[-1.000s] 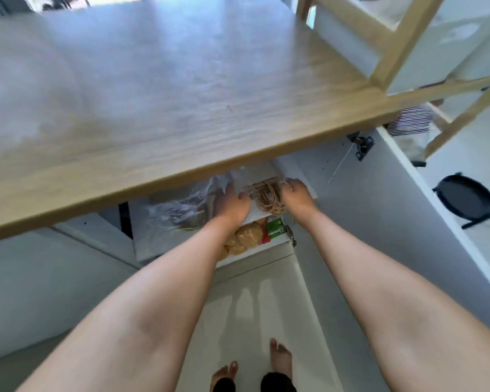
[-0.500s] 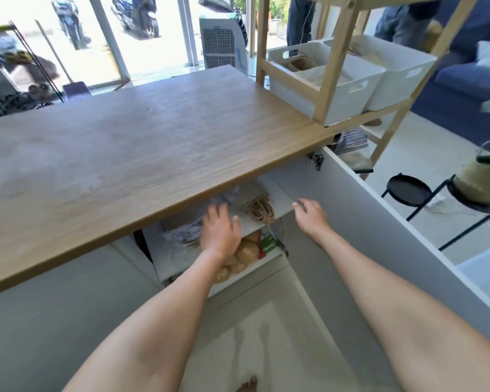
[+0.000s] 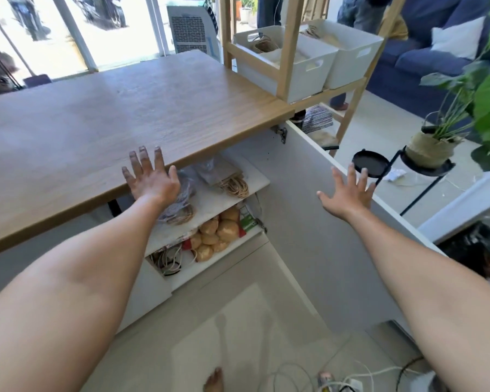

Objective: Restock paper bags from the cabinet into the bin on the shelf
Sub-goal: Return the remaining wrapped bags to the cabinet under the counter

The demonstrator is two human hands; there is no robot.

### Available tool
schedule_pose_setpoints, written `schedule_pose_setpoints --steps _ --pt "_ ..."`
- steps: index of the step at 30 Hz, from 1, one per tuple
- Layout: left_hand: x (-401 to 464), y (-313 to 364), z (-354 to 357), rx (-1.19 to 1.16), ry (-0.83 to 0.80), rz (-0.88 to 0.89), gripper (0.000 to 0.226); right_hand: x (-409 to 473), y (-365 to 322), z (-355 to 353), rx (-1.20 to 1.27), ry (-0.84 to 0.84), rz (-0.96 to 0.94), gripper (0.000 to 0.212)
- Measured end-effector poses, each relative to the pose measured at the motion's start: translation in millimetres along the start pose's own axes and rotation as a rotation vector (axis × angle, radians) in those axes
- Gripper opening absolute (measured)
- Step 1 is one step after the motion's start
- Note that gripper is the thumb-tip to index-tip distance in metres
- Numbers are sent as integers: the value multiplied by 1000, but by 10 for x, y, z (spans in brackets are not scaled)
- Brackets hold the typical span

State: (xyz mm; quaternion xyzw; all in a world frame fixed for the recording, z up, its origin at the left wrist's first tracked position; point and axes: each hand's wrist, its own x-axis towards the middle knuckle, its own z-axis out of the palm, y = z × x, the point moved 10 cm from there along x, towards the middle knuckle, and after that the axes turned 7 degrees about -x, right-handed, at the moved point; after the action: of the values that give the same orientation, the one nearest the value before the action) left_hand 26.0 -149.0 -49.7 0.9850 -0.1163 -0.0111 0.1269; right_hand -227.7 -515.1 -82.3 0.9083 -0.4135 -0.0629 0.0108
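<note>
Bare forearms reach up from the bottom of the frame; left hand [image 3: 151, 181] and right hand [image 3: 346, 192] are spread, fingers apart, holding nothing. At centre, flat brown paper bags [image 3: 220, 174] lie on the open cabinet's white shelf [image 3: 210, 203], twine handles nearest. Beyond the wooden bench [image 3: 119, 108], upper right, sits a white bin [image 3: 286, 63].

Bare forearms, no sleeves; left hand [image 3: 152, 181] and right hand [image 3: 348, 195] ungloved, ringless; one bare foot [image 3: 214, 381] visible.
</note>
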Motion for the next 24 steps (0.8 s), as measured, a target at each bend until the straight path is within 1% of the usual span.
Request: schedule_pose_setpoints --steps 6,8,13,16,20,24 --pt "-5 -243 237 -11 -154 -65 63 -50 200 277 14 -158 99 93" --pt "-2 -257 278 4 -162 -70 64 -64 233 347 18 -190 125 95" --pt "-35 -214 292 9 -162 -65 63 -90 223 303 50 -185 155 100" --pt "-34 -210 291 -8 -169 -52 63 -132 175 295 45 -198 184 107" --pt "-31 -225 281 -30 -192 -41 63 -228 31 278 16 -210 193 115" --pt "-28 -216 257 -47 -204 -20 62 -394 -186 260 -22 -188 199 115"
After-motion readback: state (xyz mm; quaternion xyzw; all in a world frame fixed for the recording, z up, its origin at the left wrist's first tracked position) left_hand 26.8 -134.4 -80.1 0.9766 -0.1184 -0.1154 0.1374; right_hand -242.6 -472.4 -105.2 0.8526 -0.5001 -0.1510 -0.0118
